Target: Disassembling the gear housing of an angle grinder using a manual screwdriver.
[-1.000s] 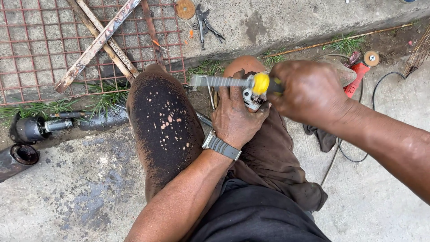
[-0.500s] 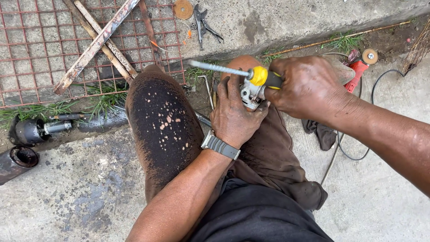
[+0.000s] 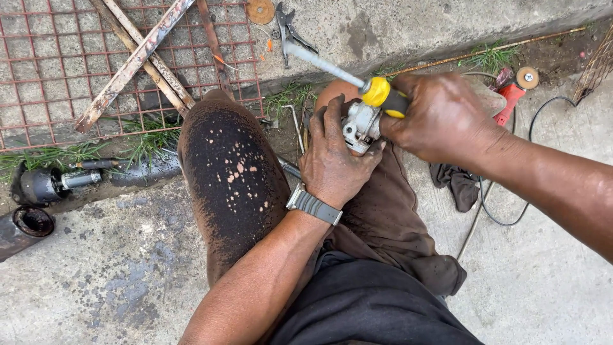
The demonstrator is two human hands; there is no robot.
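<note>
My left hand (image 3: 332,156) grips a small grey metal tool part (image 3: 359,126), a gear housing, held on my right knee. My right hand (image 3: 440,116) is closed around a screwdriver (image 3: 377,92) with a yellow and black handle. Its steel shaft points up and to the left, away from the housing, while the handle end sits right against the housing. A grey watch is on my left wrist. My legs in dirty brown trousers fill the middle of the view.
A rusty wire mesh (image 3: 57,57) with rusty metal bars (image 3: 131,61) lies at the upper left. Pliers (image 3: 287,25) and a round disc (image 3: 260,10) lie on the concrete above. A red power tool (image 3: 514,89) with a cable is at right, black tool parts (image 3: 45,185) at left.
The screwdriver shaft has swung from roughly level to pointing up and left, and my right hand has shifted slightly. My left hand keeps hold of the housing.
</note>
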